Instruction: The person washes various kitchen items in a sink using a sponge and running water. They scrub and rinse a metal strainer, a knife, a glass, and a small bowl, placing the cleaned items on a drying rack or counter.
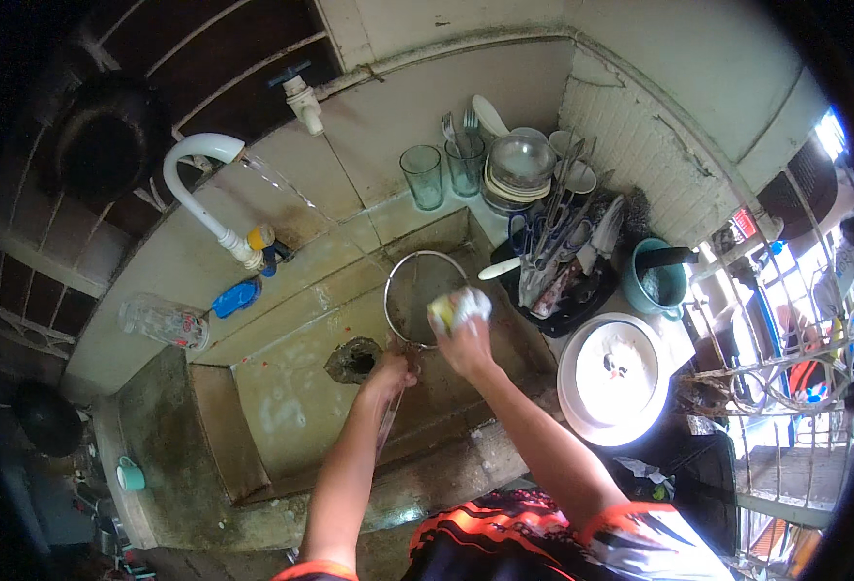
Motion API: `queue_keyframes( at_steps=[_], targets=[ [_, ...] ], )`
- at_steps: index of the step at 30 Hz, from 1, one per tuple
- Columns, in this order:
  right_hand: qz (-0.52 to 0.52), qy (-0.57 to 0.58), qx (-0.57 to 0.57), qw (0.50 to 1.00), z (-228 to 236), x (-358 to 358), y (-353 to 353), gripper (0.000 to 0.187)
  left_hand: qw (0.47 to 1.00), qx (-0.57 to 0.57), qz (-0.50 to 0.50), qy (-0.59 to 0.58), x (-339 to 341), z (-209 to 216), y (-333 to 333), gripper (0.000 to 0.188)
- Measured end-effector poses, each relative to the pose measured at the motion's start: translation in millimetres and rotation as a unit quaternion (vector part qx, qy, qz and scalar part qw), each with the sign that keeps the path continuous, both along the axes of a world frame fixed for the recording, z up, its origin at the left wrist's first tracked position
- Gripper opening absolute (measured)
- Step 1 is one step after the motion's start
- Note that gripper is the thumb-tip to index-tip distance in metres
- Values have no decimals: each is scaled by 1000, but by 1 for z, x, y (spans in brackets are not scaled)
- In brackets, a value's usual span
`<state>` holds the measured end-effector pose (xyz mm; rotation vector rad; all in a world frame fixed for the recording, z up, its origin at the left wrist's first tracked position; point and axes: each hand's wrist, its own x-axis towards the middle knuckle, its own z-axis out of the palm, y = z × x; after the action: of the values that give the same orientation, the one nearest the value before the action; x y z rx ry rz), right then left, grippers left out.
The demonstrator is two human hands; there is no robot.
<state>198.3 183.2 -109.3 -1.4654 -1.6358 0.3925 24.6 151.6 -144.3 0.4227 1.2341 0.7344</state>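
Observation:
Over the concrete sink basin, my left hand is closed round the handle of a round mesh strainer. The handle sticks out below the fist toward me. My right hand grips a yellow sponge covered in white foam, at the right side of the strainer's rim. Part of the mesh is hidden behind the sponge and fingers. Water runs from the white curved faucet at the back left. The dark drain hole lies just left of my left hand.
Two glasses, stacked bowls and a black tray of cutlery line the back right ledge. Beside them are a teal pot and white plates. A clear jar, blue object and teal mug are left.

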Motion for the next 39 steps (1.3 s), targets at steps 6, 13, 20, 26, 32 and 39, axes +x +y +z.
queue_keyframes(
  at_steps=[6, 13, 20, 26, 32, 39],
  targets=[
    [217, 166, -73, 959, -72, -63, 41, 31, 999, 19, 10, 28, -15, 64, -22, 60],
    [169, 381, -105, 903, -54, -68, 34, 28, 1000, -23, -7, -8, -39, 29, -36, 58],
    [231, -116, -148, 955, -59, -65, 40, 33, 998, -6, -57, 14, -36, 33, -50, 62],
    [264, -129, -75, 953, -59, -78, 23, 20, 990, 46, -4, 133, -51, 60, -54, 64],
    [301, -220, 60, 926, -37, -67, 45, 21, 989, 48, -5, 137, -56, 74, -81, 60],
    [197, -70, -110, 972, -54, -87, -26, 24, 962, 70, 12, 262, -82, 84, -68, 61]
  ],
)
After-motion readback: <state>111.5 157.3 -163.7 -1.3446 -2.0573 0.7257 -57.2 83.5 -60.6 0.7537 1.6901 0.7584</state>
